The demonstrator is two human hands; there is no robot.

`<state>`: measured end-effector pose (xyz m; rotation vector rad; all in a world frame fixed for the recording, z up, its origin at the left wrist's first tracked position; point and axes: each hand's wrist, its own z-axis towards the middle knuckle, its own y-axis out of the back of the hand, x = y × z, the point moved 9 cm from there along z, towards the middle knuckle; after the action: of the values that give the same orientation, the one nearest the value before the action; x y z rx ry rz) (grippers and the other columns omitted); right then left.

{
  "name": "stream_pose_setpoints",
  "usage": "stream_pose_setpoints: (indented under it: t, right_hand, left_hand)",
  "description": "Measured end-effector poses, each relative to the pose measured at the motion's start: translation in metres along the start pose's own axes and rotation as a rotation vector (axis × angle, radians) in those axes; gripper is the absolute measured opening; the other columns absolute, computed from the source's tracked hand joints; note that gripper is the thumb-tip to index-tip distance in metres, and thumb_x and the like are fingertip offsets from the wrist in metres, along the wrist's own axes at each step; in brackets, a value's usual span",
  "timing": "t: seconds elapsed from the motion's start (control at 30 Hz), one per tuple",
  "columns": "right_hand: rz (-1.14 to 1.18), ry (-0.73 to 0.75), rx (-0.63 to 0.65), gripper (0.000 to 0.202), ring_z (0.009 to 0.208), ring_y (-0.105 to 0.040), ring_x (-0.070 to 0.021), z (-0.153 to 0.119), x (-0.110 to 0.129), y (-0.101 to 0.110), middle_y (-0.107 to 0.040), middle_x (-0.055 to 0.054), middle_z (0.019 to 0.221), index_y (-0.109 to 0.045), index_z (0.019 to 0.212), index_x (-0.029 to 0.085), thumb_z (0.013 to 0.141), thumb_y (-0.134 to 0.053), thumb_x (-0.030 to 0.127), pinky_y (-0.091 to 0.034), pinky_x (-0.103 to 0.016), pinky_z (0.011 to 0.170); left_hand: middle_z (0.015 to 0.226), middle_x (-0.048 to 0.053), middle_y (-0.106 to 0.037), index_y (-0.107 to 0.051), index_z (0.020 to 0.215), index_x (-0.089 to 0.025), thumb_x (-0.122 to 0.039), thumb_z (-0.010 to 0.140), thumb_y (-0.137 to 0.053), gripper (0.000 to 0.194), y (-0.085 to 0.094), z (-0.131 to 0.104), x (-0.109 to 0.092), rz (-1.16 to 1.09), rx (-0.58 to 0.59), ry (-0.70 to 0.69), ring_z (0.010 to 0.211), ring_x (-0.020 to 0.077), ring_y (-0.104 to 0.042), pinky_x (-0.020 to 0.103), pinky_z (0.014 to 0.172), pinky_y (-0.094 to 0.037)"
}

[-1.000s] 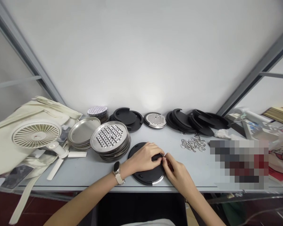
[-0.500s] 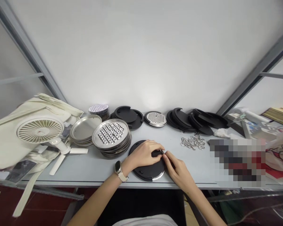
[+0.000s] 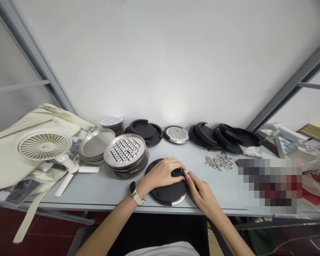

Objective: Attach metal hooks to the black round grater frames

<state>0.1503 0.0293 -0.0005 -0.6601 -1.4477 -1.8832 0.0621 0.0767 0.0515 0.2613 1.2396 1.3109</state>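
Near the front edge of the grey table (image 3: pixel 90 190) lies a round black disc (image 3: pixel 168 193) with a silver rim section at its lower right. My left hand (image 3: pixel 165 173), with a watch on the wrist, rests over the disc, its fingers closed around a small black part (image 3: pixel 177 173) at the disc's right side. My right hand (image 3: pixel 200 190) pinches at the disc's right edge, where a bit of thin metal shows between the fingertips; its shape is too small to tell. The two hands' fingertips nearly meet.
Stacked metal grater discs (image 3: pixel 126 153) and plain metal plates (image 3: pixel 96 144) stand left. Behind are black rings (image 3: pixel 205 137) and a perforated disc (image 3: pixel 177 134). Metal rings or clips (image 3: pixel 218 161) lie right. A white fan (image 3: pixel 45 145) sits far left.
Both hands stay at the disc's right side. My right fingers have shifted slightly at its edge. The whole view has moved a little.
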Motion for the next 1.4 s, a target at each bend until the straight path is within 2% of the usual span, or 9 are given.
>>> stream_pose_setpoints:
  t: [0.2,0.47,0.73,1.0,1.4]
  right_hand:
    - [0.020,0.002,0.000,0.026,0.051,-0.036,-0.0110,0.0003,-0.0006,0.0003,-0.039,0.006,0.058,-0.036,0.074,0.024,0.097,-0.032,0.035,-0.033,-0.022,0.050]
    - [0.024,-0.002,0.005,0.028,0.050,-0.036,-0.0107,0.0001,-0.0004,0.0005,-0.038,0.006,0.058,-0.035,0.073,0.023,0.097,-0.032,0.036,-0.032,-0.021,0.050]
    - [-0.005,0.013,0.001,0.027,0.048,-0.037,-0.0108,0.0004,-0.0018,-0.0004,-0.040,0.006,0.056,-0.035,0.072,0.023,0.096,-0.033,0.036,-0.032,-0.021,0.049]
    - [0.022,-0.006,0.011,0.028,0.050,-0.034,-0.0112,0.0005,-0.0021,-0.0010,-0.035,0.007,0.057,-0.033,0.072,0.024,0.096,-0.031,0.038,-0.030,-0.021,0.050]
    - [0.009,0.005,0.012,0.028,0.050,-0.035,-0.0109,0.0015,0.0003,-0.0002,-0.037,0.006,0.057,-0.032,0.071,0.024,0.097,-0.031,0.036,-0.030,-0.021,0.050]
  left_hand:
    - [0.095,0.005,-0.062,-0.062,0.093,-0.018,-0.028,0.080,-0.062,0.016,0.0024,-0.0007,0.0061,0.033,-0.031,0.058,0.097,0.0195,-0.055,0.033,0.090,-0.044]
    - [0.098,0.004,-0.063,-0.064,0.092,-0.018,-0.024,0.081,-0.062,0.013,0.0011,-0.0004,0.0060,-0.036,-0.024,0.037,0.098,0.0174,-0.055,0.031,0.090,-0.044]
    - [0.099,0.004,-0.062,-0.065,0.096,-0.019,-0.027,0.078,-0.063,0.019,0.0033,-0.0004,0.0037,0.089,-0.035,0.056,0.098,0.0197,-0.055,0.036,0.093,-0.041]
    - [0.099,0.003,-0.062,-0.065,0.092,-0.019,-0.027,0.080,-0.062,0.014,0.0026,-0.0012,0.0051,0.061,-0.035,0.048,0.095,0.0175,-0.056,0.033,0.091,-0.041]
    - [0.099,0.001,-0.062,-0.062,0.090,-0.019,-0.027,0.080,-0.063,0.013,0.0022,-0.0005,0.0062,0.024,-0.022,0.055,0.092,0.0157,-0.057,0.031,0.090,-0.039]
